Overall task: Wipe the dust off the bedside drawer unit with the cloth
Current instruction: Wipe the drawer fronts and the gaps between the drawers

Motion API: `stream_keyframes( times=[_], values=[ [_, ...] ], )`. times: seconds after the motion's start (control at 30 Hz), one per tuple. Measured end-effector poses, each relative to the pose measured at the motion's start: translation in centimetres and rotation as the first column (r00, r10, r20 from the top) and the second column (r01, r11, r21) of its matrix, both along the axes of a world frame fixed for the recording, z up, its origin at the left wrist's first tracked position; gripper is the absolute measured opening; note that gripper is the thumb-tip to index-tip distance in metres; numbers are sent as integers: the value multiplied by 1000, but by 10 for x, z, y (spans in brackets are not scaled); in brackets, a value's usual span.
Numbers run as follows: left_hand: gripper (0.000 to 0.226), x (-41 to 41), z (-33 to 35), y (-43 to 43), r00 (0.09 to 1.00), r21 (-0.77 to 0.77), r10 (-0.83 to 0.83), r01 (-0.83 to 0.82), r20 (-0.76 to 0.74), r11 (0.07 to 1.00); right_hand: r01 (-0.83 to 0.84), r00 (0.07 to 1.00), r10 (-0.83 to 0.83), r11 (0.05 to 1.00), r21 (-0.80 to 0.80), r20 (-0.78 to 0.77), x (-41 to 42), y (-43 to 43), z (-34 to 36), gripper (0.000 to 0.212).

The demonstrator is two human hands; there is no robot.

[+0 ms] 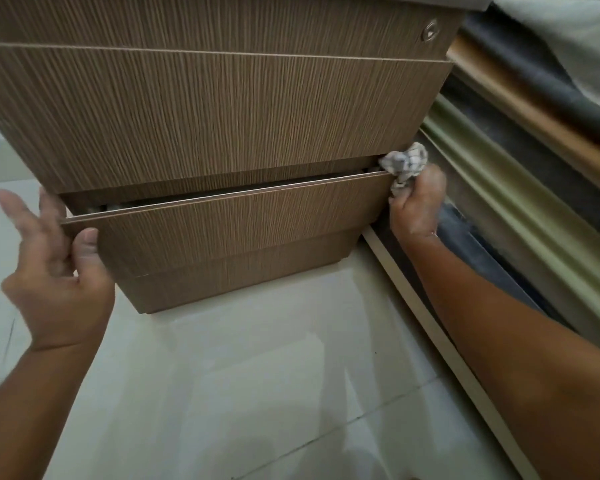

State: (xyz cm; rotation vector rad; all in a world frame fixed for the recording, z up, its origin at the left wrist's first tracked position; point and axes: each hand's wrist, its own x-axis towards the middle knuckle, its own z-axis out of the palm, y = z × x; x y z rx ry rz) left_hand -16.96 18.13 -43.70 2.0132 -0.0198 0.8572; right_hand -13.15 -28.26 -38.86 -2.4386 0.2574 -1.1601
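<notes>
The brown wood-grain bedside drawer unit (222, 109) fills the upper half of the head view. Its bottom drawer (236, 220) is pulled out a little, leaving a dark gap along its top edge. My left hand (56, 268) holds the drawer front's left end, thumb on the face and fingers spread behind the edge. My right hand (416, 206) is at the drawer's top right corner, closed around a bunched white-and-grey checked cloth (404, 162) that presses against that corner.
A bed frame with olive, dark and tan layers (520, 174) runs close along the unit's right side. A pale skirting strip (440, 341) lies along its base. Glossy light floor tiles (257, 375) spread below. A round lock (430, 31) sits on the top drawer.
</notes>
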Motion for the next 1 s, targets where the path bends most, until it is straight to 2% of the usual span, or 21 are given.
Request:
stream_keyframes(
  times=[0.07,0.1,0.17,0.23,0.33,0.43,0.47,0.6,0.7,0.87,1.0],
  values=[
    [66,0,2,1,1000,3,-17,17,-3,1000,162,987,-160,932,325,-34,-3,2,-3,38],
    [67,-2,4,1,1000,14,-22,23,-3,1000,181,980,-201,888,422,2,-3,7,-3,38],
    [68,-4,6,0,1000,21,-26,25,6,999,111,965,-213,864,492,156,-3,22,2,40],
    [69,-9,10,-5,999,6,17,-17,42,1000,11,938,-150,912,409,311,-2,42,14,42],
    [71,-14,16,-13,992,44,65,-70,111,997,-218,852,105,962,163,513,-2,82,37,42],
    [70,-13,22,-14,994,88,49,-58,101,994,-376,694,406,909,-181,594,-10,127,51,46],
    [69,-13,24,-15,995,94,44,-53,89,994,-410,674,455,886,-219,582,-13,144,53,46],
    [68,-14,34,-19,997,79,50,-55,60,995,-597,676,589,790,-139,443,-33,223,41,42],
    [68,-12,37,-15,997,102,57,-62,50,993,-650,662,667,738,-180,342,-34,269,24,42],
    [81,-15,44,-10,998,136,69,-67,-9,988,-600,738,668,715,-360,96,-25,318,-21,58],
    [82,-16,41,-2,1000,139,-23,23,3,990,-494,816,577,720,-488,26,-16,328,-59,70]
  ],
)
